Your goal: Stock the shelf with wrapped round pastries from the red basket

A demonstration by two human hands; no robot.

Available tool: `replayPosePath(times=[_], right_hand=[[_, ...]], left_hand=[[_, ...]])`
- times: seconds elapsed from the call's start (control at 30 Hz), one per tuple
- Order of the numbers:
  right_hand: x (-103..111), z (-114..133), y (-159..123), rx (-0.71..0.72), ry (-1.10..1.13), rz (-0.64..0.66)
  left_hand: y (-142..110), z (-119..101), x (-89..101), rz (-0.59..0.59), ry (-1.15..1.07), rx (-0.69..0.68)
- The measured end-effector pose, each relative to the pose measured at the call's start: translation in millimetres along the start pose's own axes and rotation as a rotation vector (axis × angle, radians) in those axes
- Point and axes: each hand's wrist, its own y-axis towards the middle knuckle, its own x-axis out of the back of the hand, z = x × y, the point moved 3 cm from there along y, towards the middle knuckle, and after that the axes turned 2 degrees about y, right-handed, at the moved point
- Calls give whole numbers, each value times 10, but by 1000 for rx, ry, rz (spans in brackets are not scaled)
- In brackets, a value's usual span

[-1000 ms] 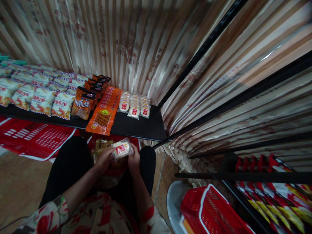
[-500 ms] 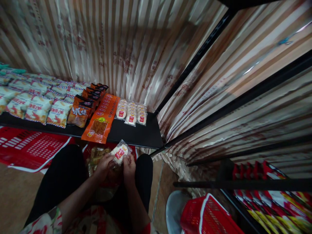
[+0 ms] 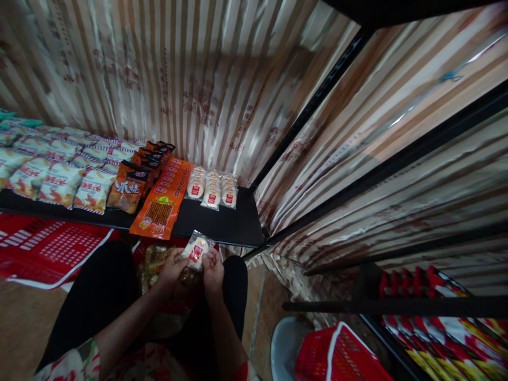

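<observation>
Between my two hands is a small clear packet of white round crackers (image 3: 196, 250) with a red label, held just in front of the shelf edge. My left hand (image 3: 174, 266) pinches its left side, and my right hand (image 3: 213, 268) grips its lower right corner. Similar cracker packets (image 3: 211, 190) lie in three short overlapping rows on the black shelf (image 3: 222, 227). Left of them lies a long orange snack bag (image 3: 161, 203) with brown sticks pictured on it. Below my hands, partly hidden, are yellowish-brown packets (image 3: 153, 264) between my knees.
Dark orange bags (image 3: 129, 185) and many white snack bags (image 3: 93, 188) line the shelf's left part. Red baskets stand under the shelf (image 3: 59, 243) and at lower right (image 3: 341, 354), beside a pale stool (image 3: 288, 344). Black frame bars (image 3: 317, 211) cross the right side, before a striped curtain (image 3: 198, 79).
The view has shifted slightly, so the shelf appears a little lower. The cracker packet has turned somewhat more upright in my hands; both hands still hold it.
</observation>
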Motion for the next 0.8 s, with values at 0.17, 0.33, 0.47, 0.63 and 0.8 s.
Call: replayPosePath(times=[0.17,0.33,0.47,0.63,0.8], right_hand=[[48,85,101,34,-51,-30],[63,187,171,51,-88,-43],[54,218,243,69,-147,-33],[10,234,342,78,-206,-24],[-84,257,400,108,-185,-7]], left_hand=[[104,27,-86,18,70,-108],[139,-71,-122,-30,280,-239],[132,-228,-114,-155,508,-392],[139,-366,-120,-192,631,-390],[179,-490,-119,-178,692,-394]])
